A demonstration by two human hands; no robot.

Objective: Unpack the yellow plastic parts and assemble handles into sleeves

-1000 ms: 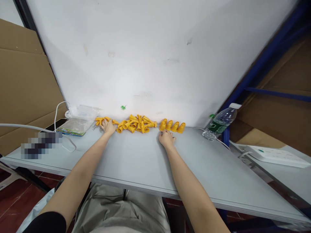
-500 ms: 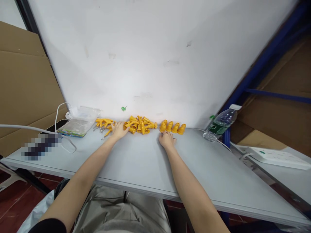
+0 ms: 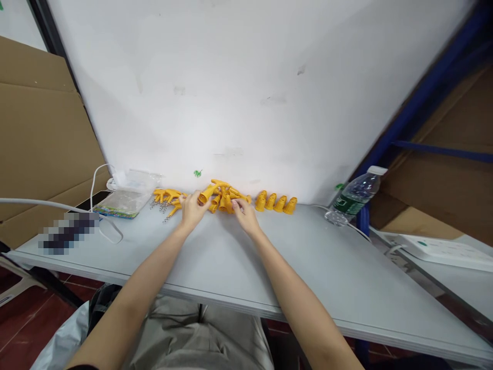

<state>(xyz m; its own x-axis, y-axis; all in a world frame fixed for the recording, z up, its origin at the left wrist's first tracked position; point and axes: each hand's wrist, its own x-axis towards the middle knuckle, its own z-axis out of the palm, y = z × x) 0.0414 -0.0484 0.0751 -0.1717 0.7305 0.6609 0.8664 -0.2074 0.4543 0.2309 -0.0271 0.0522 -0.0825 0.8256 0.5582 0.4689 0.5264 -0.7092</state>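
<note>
My left hand is closed on a yellow plastic part with a hollow, flared end, raised at the left of a pile of similar yellow parts. At the pile's right side, my right hand has its thumb and fingers closed on another yellow plastic part, partly hidden by the fingers. Left of my left hand lie several yellow handles with metal spirals, like corkscrews. A row of several yellow cup-shaped pieces stands to the right of the pile.
A white panel rises behind the grey table. To the left are a clear plastic bag, a white cable and a blurred dark object. At the right a water bottle leans, with a power strip beyond.
My right hand has moved left from the cup row to the pile and closed on a part there. My left hand has shifted slightly right and taken hold of a yellow part.
</note>
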